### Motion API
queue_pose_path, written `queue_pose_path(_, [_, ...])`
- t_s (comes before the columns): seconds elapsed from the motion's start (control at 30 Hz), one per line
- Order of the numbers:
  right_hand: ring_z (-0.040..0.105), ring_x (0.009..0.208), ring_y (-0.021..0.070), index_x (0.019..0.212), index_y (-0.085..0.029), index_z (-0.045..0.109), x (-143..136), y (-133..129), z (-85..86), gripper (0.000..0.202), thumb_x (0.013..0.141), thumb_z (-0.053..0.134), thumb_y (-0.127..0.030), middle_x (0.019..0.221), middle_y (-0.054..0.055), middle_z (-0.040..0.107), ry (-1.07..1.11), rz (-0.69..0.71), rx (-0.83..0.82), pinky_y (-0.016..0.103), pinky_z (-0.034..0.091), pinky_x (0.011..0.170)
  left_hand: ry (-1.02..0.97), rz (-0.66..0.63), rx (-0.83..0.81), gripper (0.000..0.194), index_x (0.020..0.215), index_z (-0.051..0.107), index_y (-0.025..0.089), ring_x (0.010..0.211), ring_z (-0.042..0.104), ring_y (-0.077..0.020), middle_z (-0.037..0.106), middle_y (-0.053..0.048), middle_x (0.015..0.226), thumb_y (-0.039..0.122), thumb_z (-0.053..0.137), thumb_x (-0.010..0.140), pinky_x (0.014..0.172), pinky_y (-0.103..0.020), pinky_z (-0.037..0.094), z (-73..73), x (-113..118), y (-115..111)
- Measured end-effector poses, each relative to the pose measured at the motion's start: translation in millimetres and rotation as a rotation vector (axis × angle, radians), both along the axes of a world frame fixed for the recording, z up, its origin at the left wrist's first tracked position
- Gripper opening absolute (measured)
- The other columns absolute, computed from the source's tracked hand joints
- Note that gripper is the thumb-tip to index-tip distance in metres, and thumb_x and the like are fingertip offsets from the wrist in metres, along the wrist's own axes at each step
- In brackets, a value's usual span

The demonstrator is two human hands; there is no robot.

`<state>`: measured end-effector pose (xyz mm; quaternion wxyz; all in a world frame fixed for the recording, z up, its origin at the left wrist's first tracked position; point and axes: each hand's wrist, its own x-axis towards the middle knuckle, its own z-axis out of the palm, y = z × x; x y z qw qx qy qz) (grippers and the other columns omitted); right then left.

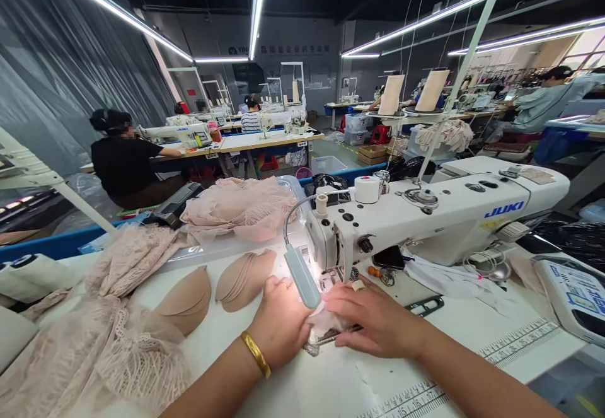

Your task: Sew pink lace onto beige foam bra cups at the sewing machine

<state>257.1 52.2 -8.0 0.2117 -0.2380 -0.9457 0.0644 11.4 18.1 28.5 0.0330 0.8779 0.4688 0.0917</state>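
Fabric [327, 320], pale pink, between left fingers [300, 328] and right fingers [347, 306]

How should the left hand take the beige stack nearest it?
Probably by the right edge of the stack, coming from the right, where the left hand is. The thin layers lie flat, slightly fanned, so a pinch from beneath should gather them.

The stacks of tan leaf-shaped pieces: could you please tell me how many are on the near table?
2: one stack just left of the left hand; another stack farther left, beside the lace fabric. More may be hidden.
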Motion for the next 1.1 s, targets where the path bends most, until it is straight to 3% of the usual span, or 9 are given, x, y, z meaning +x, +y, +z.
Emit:
queue_pose_path(0.1, [0.06,0.093,0.0217,0.106,-0.022,0.063,-5.3,0.4,-0.2,0.009,0.101,0.057,-0.024,0.1,0.005,0.07,-0.119,-0.039,-0.03,0.035,0.044,0.088,0.045,0.101,-0.053,0.03,0.111,0.069,0.02,0.1,0.063,-0.0341,0.07,-0.013,0.112,0.02,0.056,0.084,0.089,-0.054,0.045,-1.0,12.6,-7.4])
queue_pose_path(0.23, [0.055,0.079,0.0204,0.092,-0.021,0.068,-0.5,11.7,-8.3,0.033,0.086,0.046,0.003,0.082,0.004,0.066,-0.15,-0.17,0.105,0.034,0.043,0.08,0.046,0.011,-0.162,0.045,0.122,0.064,0.02,0.108,0.06,-0.0371,0.065,-0.014,0.125,0.039,0.07,0.082,0.094,-0.055,0.044,7.1,9.3,-15.3])
queue_pose_path(0.3, [0.056,0.084,0.0224,0.098,-0.021,0.072,5.6,18.5,-9.2,0.034,0.086,0.049,0.002,0.078,0.004,0.064,-0.093,-0.177,0.136,0.034,0.043,0.078,0.039,-0.116,-0.262,0.055,0.124,0.062,0.025,0.105,0.061,-0.0349,0.064,-0.009,0.129,0.046,0.078,0.076,0.093,-0.05,0.045,14.3,-1.3,-16.3])
queue_pose_path(0.4, [0.059,0.092,0.0233,0.1,-0.021,0.075,15.6,26.5,-2.4,0.03,0.095,0.051,-0.004,0.078,0.005,0.065,0.008,-0.123,0.072,0.035,0.046,0.085,0.04,-0.184,-0.349,0.042,0.11,0.066,0.031,0.1,0.062,-0.0319,0.065,-0.004,0.123,0.045,0.081,0.073,0.087,-0.043,0.044,18.6,-15.1,-13.0])
queue_pose_path(0.57, [0.059,0.097,0.0229,0.09,-0.025,0.075,31.4,30.1,17.5,0.03,0.097,0.051,-0.007,0.076,0.003,0.068,0.063,-0.021,-0.147,0.037,0.047,0.094,-0.089,-0.228,-0.178,0.024,0.098,0.069,0.029,0.109,0.061,-0.0305,0.067,-0.002,0.128,0.017,0.064,0.079,0.096,-0.046,0.039,3.7,-12.6,-1.5])
queue_pose_path(0.73, [0.058,0.097,0.0226,0.098,-0.027,0.079,33.3,26.6,23.1,0.029,0.096,0.052,-0.016,0.082,0.003,0.07,0.032,-0.031,-0.328,0.036,0.047,0.095,-0.169,-0.315,-0.078,0.023,0.093,0.067,0.025,0.097,0.064,-0.0246,0.073,-0.002,0.113,0.011,0.059,0.076,0.092,-0.043,0.04,-4.0,-6.7,7.0])
queue_pose_path(0.83, [0.057,0.099,0.0237,0.112,-0.03,0.079,21.7,25.3,15.7,0.028,0.101,0.053,-0.027,0.094,0.005,0.073,-0.009,-0.051,-0.316,0.037,0.046,0.094,-0.14,-0.325,-0.013,0.025,0.099,0.071,0.028,0.101,0.064,-0.0258,0.073,-0.001,0.115,0.015,0.062,0.08,0.091,-0.043,0.041,-6.2,-9.9,12.9])
queue_pose_path(0.93, [0.053,0.096,0.025,0.11,-0.03,0.08,9.8,24.8,7.9,0.028,0.102,0.053,-0.025,0.091,0.006,0.073,-0.099,-0.114,-0.247,0.038,0.042,0.09,-0.134,-0.351,0.107,0.033,0.115,0.07,0.031,0.111,0.064,-0.0283,0.072,-0.002,0.124,0.017,0.06,0.086,0.098,-0.048,0.04,-10.4,-14.9,20.5])
queue_pose_path(1.1, [0.05,0.094,0.0245,0.098,-0.026,0.081,5.6,22.3,5.3,0.032,0.104,0.049,-0.024,0.088,0.007,0.07,-0.145,-0.216,-0.185,0.036,0.04,0.086,-0.145,-0.331,0.165,0.023,0.103,0.069,0.028,0.106,0.068,-0.0261,0.075,-0.001,0.113,0.015,0.058,0.087,0.104,-0.046,0.039,-14.8,-18.3,28.3])
